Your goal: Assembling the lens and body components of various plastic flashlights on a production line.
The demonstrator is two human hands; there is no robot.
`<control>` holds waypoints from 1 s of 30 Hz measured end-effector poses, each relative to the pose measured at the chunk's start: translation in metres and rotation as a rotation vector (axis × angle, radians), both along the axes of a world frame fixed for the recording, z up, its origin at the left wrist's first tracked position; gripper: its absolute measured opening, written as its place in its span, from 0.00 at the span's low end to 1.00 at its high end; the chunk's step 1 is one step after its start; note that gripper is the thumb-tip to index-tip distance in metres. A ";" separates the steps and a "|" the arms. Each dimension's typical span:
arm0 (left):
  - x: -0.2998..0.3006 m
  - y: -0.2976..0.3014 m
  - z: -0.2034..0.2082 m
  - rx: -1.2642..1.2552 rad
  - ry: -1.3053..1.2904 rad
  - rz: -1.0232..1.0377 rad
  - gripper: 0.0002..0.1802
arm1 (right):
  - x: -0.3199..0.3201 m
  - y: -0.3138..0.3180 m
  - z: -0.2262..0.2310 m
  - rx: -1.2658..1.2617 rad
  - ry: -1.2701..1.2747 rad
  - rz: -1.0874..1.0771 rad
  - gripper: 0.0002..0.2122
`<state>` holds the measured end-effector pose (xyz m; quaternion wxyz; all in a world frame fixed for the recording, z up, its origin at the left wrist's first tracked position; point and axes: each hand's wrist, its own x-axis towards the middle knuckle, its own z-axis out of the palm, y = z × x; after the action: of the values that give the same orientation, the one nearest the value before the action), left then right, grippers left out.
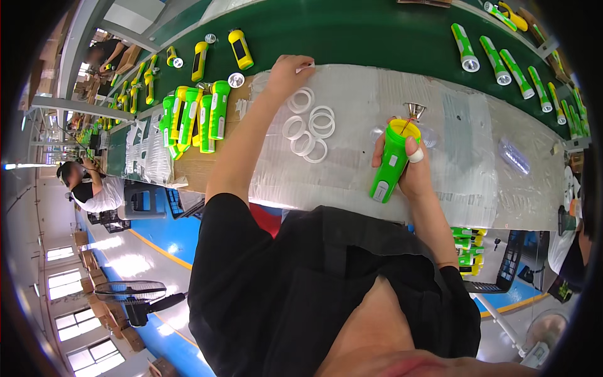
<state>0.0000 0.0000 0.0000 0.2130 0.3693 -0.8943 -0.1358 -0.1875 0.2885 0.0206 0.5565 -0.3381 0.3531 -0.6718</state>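
My right hand (416, 166) is wrapped round a green and yellow flashlight body (391, 168), its open yellow end tilted away from me. A silver reflector (414, 112) stands loose just beyond that opening, joined to the body by a thin red wire. A white cover sits on my right thumb. Reaching to the far edge of the covered work surface, my left hand (293, 72) has its fingers pinched together; a bit of white shows at the tips, too small to name. Nearer me than the left hand lie several loose white rings (321, 125), some overlapping.
Assembled green and yellow flashlights (200, 116) lie in a pile on the left. Others (466, 49) rest across the green belt (352, 38) beyond the surface. A clear plastic piece (515, 157) is on the right. Co-workers sit at far left (100, 191) and right.
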 end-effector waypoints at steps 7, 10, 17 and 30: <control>0.008 0.090 0.047 0.221 0.265 -0.211 0.16 | -0.014 0.002 -0.004 0.003 -0.002 0.047 0.29; 0.070 0.092 0.031 -0.026 0.372 0.118 0.17 | -0.012 0.005 -0.005 0.007 0.007 0.040 0.31; 0.105 0.157 -0.020 0.027 0.174 0.309 0.22 | -0.010 0.004 0.002 0.005 0.095 0.045 0.35; -0.058 0.179 0.083 0.490 0.502 -0.641 0.24 | 0.006 0.019 0.022 -0.036 0.127 0.319 0.36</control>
<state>-0.0579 0.1785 0.0825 0.2766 0.0700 -0.8256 -0.4867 -0.1816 0.3074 0.0422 0.6266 -0.4416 0.3173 -0.5583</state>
